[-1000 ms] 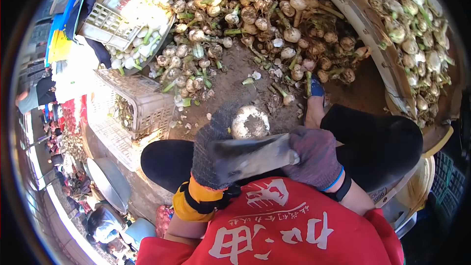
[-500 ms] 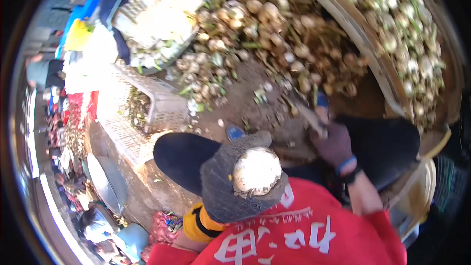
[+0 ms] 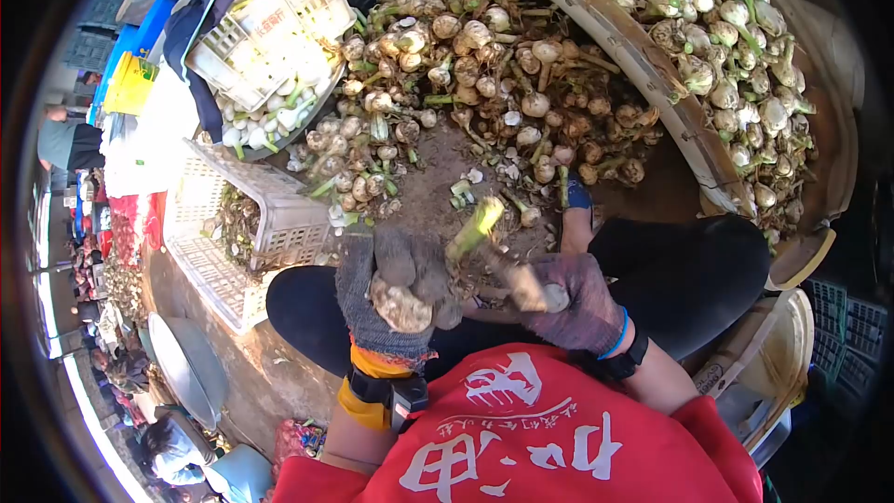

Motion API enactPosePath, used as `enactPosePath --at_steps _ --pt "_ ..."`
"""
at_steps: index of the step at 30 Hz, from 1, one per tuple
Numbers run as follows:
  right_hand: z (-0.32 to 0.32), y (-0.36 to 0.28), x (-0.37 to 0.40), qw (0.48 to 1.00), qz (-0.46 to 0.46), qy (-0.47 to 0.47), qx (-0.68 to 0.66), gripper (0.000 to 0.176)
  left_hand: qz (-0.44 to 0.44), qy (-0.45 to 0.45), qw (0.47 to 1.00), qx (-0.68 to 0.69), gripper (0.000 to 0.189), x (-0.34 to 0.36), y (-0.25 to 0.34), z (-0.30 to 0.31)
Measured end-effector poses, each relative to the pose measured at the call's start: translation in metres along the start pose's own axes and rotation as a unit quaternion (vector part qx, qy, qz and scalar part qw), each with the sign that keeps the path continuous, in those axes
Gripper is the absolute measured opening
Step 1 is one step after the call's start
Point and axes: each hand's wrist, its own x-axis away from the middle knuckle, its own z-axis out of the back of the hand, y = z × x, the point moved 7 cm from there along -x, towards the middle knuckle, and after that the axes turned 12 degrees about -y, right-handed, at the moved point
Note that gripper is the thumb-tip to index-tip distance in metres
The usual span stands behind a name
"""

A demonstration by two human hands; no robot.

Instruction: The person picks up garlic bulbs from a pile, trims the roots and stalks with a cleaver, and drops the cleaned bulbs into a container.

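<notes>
My left hand (image 3: 399, 284), in a grey knit glove, is closed around a garlic bulb (image 3: 401, 306) whose pale root side faces up. My right hand (image 3: 579, 303), in a dark purplish glove, grips what looks like a short knife (image 3: 518, 281), smeared by motion and pointing toward the left hand. A blurred green garlic stalk (image 3: 476, 227) shows between the two hands, just above the knife's tip. Both hands are over my lap. In front of them spreads a heap of garlic bulbs with stalks (image 3: 521, 74) on the ground.
White plastic crates (image 3: 290, 224) stand to the left, one holding scraps. Behind them, a basin of trimmed white garlic (image 3: 270, 121) sits beside another crate. A curved rim (image 3: 643, 61) separates more garlic at the right. A metal basin (image 3: 191, 368) and a seated person (image 3: 200, 456) are lower left.
My left hand has moved down and forward from close to the camera, with its garlic bulb. My right hand has come left toward it with the knife. A green stalk now shows between them.
</notes>
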Motion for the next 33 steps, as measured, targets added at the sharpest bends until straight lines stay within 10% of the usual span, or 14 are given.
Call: enactPosePath --at_steps 3,5,8,10,12,14,15,18,19,21,23,24,29,33 --pt "0.008 -0.024 -0.006 0.994 0.107 -0.022 0.02 0.021 0.018 -0.023 0.999 -0.032 0.034 -0.007 -0.002 -0.017" --pt "0.012 0.007 -0.006 0.982 -0.053 -0.07 0.17 0.021 0.039 -0.048 0.996 -0.068 0.034 -0.012 0.0 -0.03" --pt "0.023 0.069 0.032 0.987 -0.147 -0.041 0.052 0.021 0.045 -0.093 0.988 -0.118 0.036 -0.031 0.014 -0.027" --pt "0.012 0.087 0.051 0.98 -0.195 -0.04 -0.021 0.021 0.031 0.189 0.965 -0.18 0.038 -0.002 0.033 0.037" --pt "0.03 0.113 0.057 0.931 -0.3 0.16 -0.132 0.02 0.083 0.502 0.833 -0.217 0.036 0.023 0.045 0.108" --pt "0.037 0.124 0.049 0.918 -0.259 0.219 -0.204 0.02 0.098 0.457 0.852 -0.235 0.054 -0.003 0.054 0.147" --pt "0.045 0.127 0.045 0.896 -0.212 0.28 -0.272 0.02 0.105 0.276 0.948 -0.117 0.065 -0.057 0.042 0.113" --pt "0.045 0.12 0.042 0.886 -0.222 0.267 -0.308 0.02 -0.053 -0.008 0.979 -0.198 0.076 -0.164 0.049 0.016" --pt "0.046 0.122 0.038 0.881 -0.217 0.268 -0.323 0.019 -0.096 0.078 0.903 -0.412 0.065 -0.173 0.049 0.023" --pt "0.045 0.134 0.032 0.878 -0.217 0.281 -0.32 0.018 -0.18 -0.102 0.472 -0.857 0.052 -0.179 0.019 0.08" --pt "0.045 0.14 0.029 0.87 -0.229 0.298 -0.319 0.017 0.449 0.075 0.427 -0.781 0.037 -0.131 -0.055 0.185" --pt "0.047 0.139 0.027 0.872 -0.235 0.301 -0.306 0.017 0.425 0.046 0.475 -0.769 0.046 -0.102 -0.09 0.222" --pt "0.049 0.144 0.021 0.863 -0.283 0.295 -0.297 0.014 0.444 -0.033 0.353 -0.823 0.053 -0.004 -0.189 0.354" --pt "0.047 0.144 0.016 0.844 -0.303 0.276 -0.346 0.012 0.416 0.03 0.502 -0.758 0.048 -0.02 -0.172 0.356"
